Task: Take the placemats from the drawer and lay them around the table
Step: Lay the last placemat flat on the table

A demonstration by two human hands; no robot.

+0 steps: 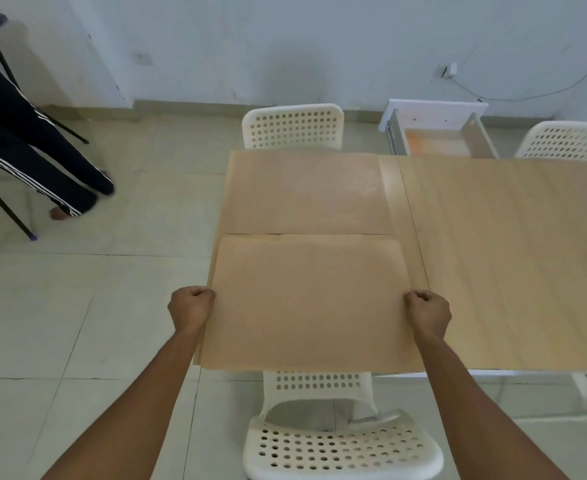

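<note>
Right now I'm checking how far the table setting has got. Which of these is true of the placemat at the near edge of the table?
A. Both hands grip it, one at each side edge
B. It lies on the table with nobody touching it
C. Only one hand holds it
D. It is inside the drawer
A: the left hand and the right hand are each closed on a side edge of the near placemat.
</note>
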